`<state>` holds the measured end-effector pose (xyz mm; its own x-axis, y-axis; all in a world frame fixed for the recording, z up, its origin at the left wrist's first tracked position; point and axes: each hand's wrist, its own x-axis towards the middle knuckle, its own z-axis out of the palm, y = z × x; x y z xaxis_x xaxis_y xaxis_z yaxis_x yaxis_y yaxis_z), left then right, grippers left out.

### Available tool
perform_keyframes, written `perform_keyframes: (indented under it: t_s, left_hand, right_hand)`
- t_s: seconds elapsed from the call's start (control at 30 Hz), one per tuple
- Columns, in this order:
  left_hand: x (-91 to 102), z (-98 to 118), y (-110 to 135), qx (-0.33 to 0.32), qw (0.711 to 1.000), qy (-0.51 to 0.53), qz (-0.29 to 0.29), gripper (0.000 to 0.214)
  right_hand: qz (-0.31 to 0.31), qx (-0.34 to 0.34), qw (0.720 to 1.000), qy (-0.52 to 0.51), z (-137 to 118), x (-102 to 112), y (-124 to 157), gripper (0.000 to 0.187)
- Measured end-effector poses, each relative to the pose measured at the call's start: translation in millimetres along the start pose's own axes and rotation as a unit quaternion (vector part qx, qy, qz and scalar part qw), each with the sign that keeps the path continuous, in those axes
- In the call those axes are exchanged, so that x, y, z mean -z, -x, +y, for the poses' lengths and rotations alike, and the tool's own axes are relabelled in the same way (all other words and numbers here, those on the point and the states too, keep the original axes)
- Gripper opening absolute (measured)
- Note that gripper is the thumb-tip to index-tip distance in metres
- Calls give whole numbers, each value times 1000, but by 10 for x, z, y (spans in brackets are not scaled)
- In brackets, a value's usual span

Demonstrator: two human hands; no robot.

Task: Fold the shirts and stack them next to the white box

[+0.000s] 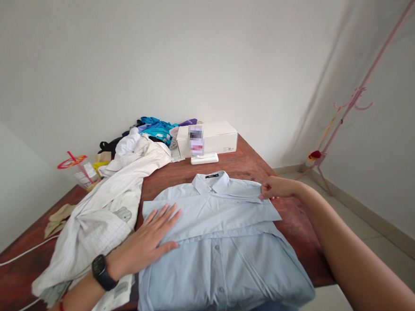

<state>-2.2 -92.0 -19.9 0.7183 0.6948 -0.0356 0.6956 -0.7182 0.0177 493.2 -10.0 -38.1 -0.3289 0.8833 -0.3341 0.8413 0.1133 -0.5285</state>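
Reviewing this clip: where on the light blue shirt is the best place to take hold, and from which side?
Probably the folded corner beside the collar, pinched from the person's right, where the right hand holds the light blue shirt. The cloth there is doubled into a firm edge on the table, and the left hand lies flat on the opposite side, pinning it.

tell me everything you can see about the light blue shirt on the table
The light blue collared button-up shirt looks like thin woven cloth. It is buttoned and lies front up on the reddish-brown wooden table, collar at the far end, hem hanging over the near edge. Part of it looks folded across the chest. The left hand lies flat on that fold; the right hand pinches the far right shoulder edge.
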Motion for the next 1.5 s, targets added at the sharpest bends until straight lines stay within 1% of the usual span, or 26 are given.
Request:
perform_keyframes:
  t_s: [0.07, 0.13, 0.2, 0.27, 0.37, 0.43, 0.5, 0.6, 0.7, 0.77, 0.8, 0.83, 0.9, 0.97, 1.0, 1.1, 1.13, 1.2, 1.27, 1.33, 1.43, 1.5]
  left_hand:
    - [-104, -48, -26, 46, 999, 21, -20, 64]
    - [-195, -132, -74, 114, 992, 34, -29, 61]
    - [-236, -217, -125, 174, 983, 40, -47, 66]
    - [-226, -274, -159, 200, 977, 42, -67, 75]
    - [-180, -288, -158, 195, 977, 34, -80, 87]
    - [-159, -264, -135, 195, 978, 19, -75, 90]
    - [-141, -232, -114, 208, 976, 0, -64, 96]
    - [-94, -196, -105, 230, 971, -17, -62, 109]
    - [-28, -171, -132, 200, 979, -17, -36, 116]
    - [3, -153, -178, 180, 984, -17, -4, 113]
    - [11, -146, -212, 183, 983, -16, 10, 109]
    - [15, -145, -254, 198, 980, -13, 20, 104]
    - [15, -168, -361, 253, 967, 1, 24, 95]
    - [14, -230, -483, 304, 952, 20, 16, 93]
    - [16, -271, -543, 317, 948, 29, 14, 94]
    - [27, -373, -685, 315, 948, 43, 27, 94]
    - [29, -388, -717, 316, 947, 36, 37, 91]
    - [27, -390, -760, 327, 943, -4, 63, 86]
    - [24, -378, -783, 340, 935, -52, 85, 82]
    - [25, -383, -793, 349, 931, -71, 84, 81]
    - [38, -426, -786, 355, 932, -52, 50, 78]
    - [44, -453, -771, 352, 934, -43, 30, 75]
  right_hand:
    - [-3, -9, 1000, -6, 45, 5, -10, 41]
    - [-7, -12, 1000, -7, 67, 8, -21, 41]
    - [-6, -13, 1000, 1, 71, 10, -30, 42]
    - [-4, -16, 1000, 3, 65, 9, -37, 43]
    - [-9, -31, 999, -15, 50, -1, -37, 44]
    - [-12, -40, 999, -26, 35, -1, -20, 44]
    - [-20, -43, 998, -31, 11, 14, 15, 43]
    - [-38, -31, 998, -46, -40, 64, 95, 42]
    - [-60, 0, 996, -73, -78, 110, 164, 43]
    - [-67, 6, 994, -83, -78, 118, 179, 44]
    - [-66, -1, 994, -82, -69, 113, 175, 45]
    - [-64, -16, 995, -77, -55, 105, 164, 45]
    - [-49, -48, 995, -67, -19, 80, 126, 44]
    - [-19, -71, 995, -64, 15, 55, 82, 42]
    - [2, -79, 995, -63, 26, 45, 62, 41]
    - [67, -92, 992, -52, 32, 29, 31, 41]
    - [82, -86, 992, -45, 26, 26, 29, 43]
    - [100, -51, 993, -33, 11, 19, 32, 51]
    - [100, -5, 994, -35, 1, 8, 33, 59]
    - [82, 16, 995, -56, 0, -6, 28, 60]
    - [53, 6, 995, -86, -5, -26, 16, 56]
    - [47, 0, 994, -96, -25, -30, 17, 52]
